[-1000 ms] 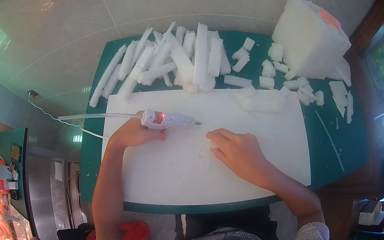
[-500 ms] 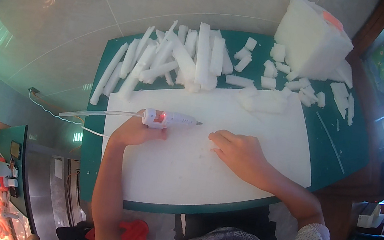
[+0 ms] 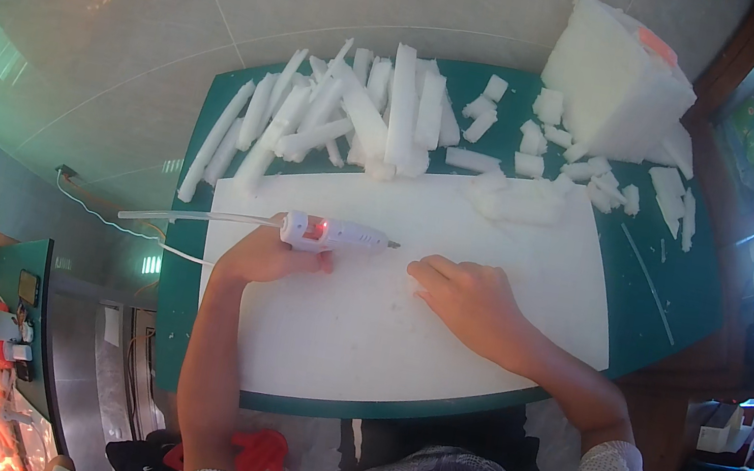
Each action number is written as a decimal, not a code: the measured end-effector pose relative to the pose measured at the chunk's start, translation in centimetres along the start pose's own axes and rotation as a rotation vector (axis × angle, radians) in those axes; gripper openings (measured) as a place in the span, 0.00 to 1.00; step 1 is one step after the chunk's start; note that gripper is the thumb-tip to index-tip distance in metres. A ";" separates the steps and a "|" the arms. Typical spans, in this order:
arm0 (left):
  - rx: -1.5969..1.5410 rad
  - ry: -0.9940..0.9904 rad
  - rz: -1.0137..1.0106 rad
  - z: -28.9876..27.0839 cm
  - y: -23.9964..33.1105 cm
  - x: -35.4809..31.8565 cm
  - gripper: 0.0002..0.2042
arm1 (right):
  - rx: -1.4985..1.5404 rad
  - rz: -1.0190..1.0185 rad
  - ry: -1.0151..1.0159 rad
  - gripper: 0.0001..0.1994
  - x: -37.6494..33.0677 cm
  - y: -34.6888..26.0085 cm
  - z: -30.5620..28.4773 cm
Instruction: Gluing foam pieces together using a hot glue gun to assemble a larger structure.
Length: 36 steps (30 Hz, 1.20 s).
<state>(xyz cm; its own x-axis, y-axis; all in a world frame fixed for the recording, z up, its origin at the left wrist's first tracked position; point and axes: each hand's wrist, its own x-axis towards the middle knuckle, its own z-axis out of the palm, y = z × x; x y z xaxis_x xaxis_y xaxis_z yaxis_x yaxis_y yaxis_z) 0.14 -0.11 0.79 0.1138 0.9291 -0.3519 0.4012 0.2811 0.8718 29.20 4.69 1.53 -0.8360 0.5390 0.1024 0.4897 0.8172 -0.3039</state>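
My left hand (image 3: 265, 259) is closed round the handle of a white hot glue gun (image 3: 337, 235). The gun lies level above the white board (image 3: 357, 352), its metal nozzle pointing right. A clear glue stick (image 3: 191, 214) juts from its back end, and a small red light glows on its body. Just right of the nozzle, apart from it, my right hand (image 3: 466, 300) has its fingers curled and pinched together. Something small and white may be at its fingertips, but I cannot make it out against the board.
Long white foam strips (image 3: 317, 116) are heaped along the far left of the green table (image 3: 676, 296). Broken foam pieces (image 3: 532, 142) and a large foam block (image 3: 613, 76) occupy the far right. A thin clear stick (image 3: 649, 281) lies right of the board. A white cord (image 3: 110, 221) runs off leftward.
Both hands and the glue gun keep nearly the same place. The whole view has shifted very slightly.
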 end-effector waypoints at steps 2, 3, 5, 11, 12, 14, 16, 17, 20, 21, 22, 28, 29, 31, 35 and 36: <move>-0.001 0.047 0.020 0.1 -0.2 -0.1 0.16 | -0.044 -0.012 -0.012 0.13 0.1 -0.2 -0.2; -0.002 0.046 0.021 0.1 -0.2 -0.1 0.16 | -0.044 -0.011 -0.012 0.13 0.1 0.0 -0.1; 0.046 0.045 0.050 0.1 0.1 -0.1 0.15 | -0.035 -0.041 0.017 0.13 0.0 0.3 0.1; -0.004 0.043 0.042 0.1 0.3 -0.3 0.14 | -0.045 -0.035 -0.026 0.13 0.2 0.1 -0.1; -0.004 0.040 0.042 0.1 0.3 -0.2 0.14 | -0.044 -0.033 -0.027 0.13 0.2 0.2 -0.2; 0.002 0.039 0.038 0.1 0.2 -0.2 0.14 | -0.034 -0.039 -0.020 0.13 0.3 0.3 -0.2; -0.021 0.036 0.045 0.1 0.2 -0.1 0.14 | -0.032 -0.039 -0.022 0.13 0.2 0.4 -0.1; -0.043 0.035 0.053 0.1 0.3 -0.1 0.14 | -0.031 -0.041 -0.023 0.13 0.2 0.5 -0.1; -0.013 0.016 0.039 -0.1 0.0 0.1 0.14 | -0.056 -0.030 -0.043 0.13 0.3 0.3 -0.1; -0.012 0.015 0.039 -0.1 0.0 0.1 0.14 | -0.055 -0.028 -0.042 0.13 0.3 0.3 -0.1; -0.037 0.015 0.045 0.0 0.0 0.0 0.14 | -0.044 -0.031 -0.037 0.13 0.3 0.4 -0.1; -0.074 0.013 0.053 -0.1 -0.1 -0.1 0.15 | -0.054 -0.006 -0.030 0.13 0.1 0.0 0.0; -0.066 0.017 0.038 -0.1 -0.1 -0.1 0.15 | -0.067 0.007 -0.027 0.13 0.0 0.0 0.1; -0.077 0.011 0.047 -0.2 -0.4 -0.1 0.15 | -0.024 0.008 0.009 0.13 -0.1 0.0 0.1; -0.105 -0.025 0.049 -0.3 -0.9 0.3 0.20 | 0.082 0.017 0.080 0.14 -0.5 0.1 0.0; -0.104 -0.025 0.048 -0.3 -0.7 0.2 0.20 | 0.083 0.017 0.082 0.14 -0.5 0.1 0.0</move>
<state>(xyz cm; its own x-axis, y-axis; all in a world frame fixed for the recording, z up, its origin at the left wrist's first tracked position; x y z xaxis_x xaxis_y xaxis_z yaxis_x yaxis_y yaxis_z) -0.38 -0.06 0.18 0.1532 0.9362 -0.3164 0.2988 0.2613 0.9178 29.64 4.47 1.45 -0.8031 0.5704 0.1723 0.4786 0.7898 -0.3837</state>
